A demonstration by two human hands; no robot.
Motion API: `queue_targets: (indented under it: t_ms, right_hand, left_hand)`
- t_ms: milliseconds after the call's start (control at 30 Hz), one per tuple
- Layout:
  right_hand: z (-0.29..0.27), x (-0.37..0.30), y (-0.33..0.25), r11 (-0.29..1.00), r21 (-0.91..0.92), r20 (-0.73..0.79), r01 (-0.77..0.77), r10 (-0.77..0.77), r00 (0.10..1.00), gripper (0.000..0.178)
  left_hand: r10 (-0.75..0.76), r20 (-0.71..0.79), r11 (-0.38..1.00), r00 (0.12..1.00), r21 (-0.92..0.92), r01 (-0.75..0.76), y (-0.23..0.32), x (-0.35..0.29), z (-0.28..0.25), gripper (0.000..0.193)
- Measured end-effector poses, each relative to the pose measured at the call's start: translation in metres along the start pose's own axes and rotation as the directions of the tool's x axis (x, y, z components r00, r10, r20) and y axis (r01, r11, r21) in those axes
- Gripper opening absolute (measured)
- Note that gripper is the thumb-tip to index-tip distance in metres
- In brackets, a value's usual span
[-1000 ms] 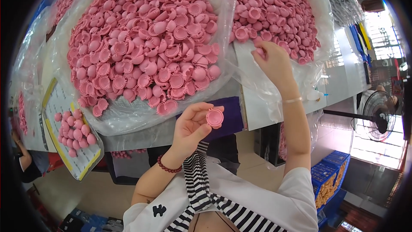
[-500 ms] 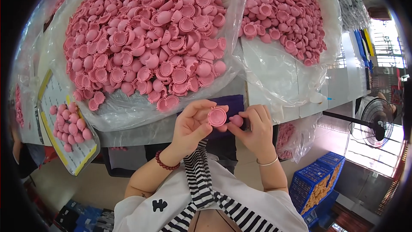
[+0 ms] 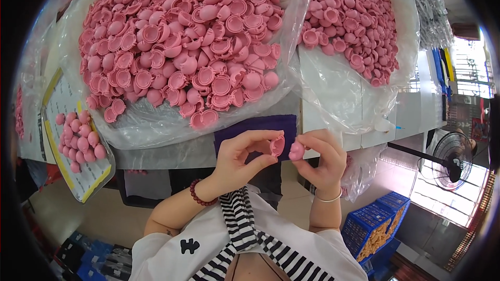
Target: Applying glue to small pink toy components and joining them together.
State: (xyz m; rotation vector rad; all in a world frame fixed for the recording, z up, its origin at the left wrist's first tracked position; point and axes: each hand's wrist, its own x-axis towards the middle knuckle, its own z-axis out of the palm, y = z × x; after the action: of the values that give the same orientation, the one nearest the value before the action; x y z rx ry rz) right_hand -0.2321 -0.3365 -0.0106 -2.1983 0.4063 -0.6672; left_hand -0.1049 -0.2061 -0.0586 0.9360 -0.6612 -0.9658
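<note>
Above a purple cloth (image 3: 229, 136) at the table's front edge, my left hand (image 3: 244, 156) pinches a hollow pink half shell (image 3: 277, 146) between thumb and fingertips, its open side turned toward the right. Facing it across a small gap, my right hand (image 3: 326, 160) grips another rounded pink piece (image 3: 297, 151) by its edge; the piece has small bumps on it. The two pieces are apart. Beyond my hands, a large heap of pink half shells (image 3: 172, 47) lies on a clear plastic sheet (image 3: 151, 130).
A second heap of pink shells (image 3: 359, 26) lies on plastic at the back right. On the left, a yellow-edged board (image 3: 96, 181) carries several closed pink balls (image 3: 79, 138). Blue crates (image 3: 364, 226) with tan pieces and a black fan (image 3: 452, 158) stand to the right.
The left hand's shell has turned from facing up to facing the right piece. My right hand has shifted slightly right, and its piece shows more clearly. The whole view has shifted a little.
</note>
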Motion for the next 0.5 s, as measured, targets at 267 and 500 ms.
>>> queue_targets:
  t_ms: [267, 500]
  right_hand:
    - [0.0046, 0.0111, -0.0038, 0.988, -0.103, 0.142, 0.115, -0.100, 0.985, 0.043]
    - [0.0084, 0.0093, -0.0015, 0.980, -0.139, 0.108, 0.140, -0.125, 0.986, 0.043]
  left_hand:
    - [0.044, -0.035, 0.998, 0.998, 0.049, -0.042, -0.0005, -0.0014, 0.0011, 0.040]
    - [0.076, -0.031, 0.995, 0.997, 0.060, -0.074, -0.0037, -0.0012, 0.0003, 0.039]
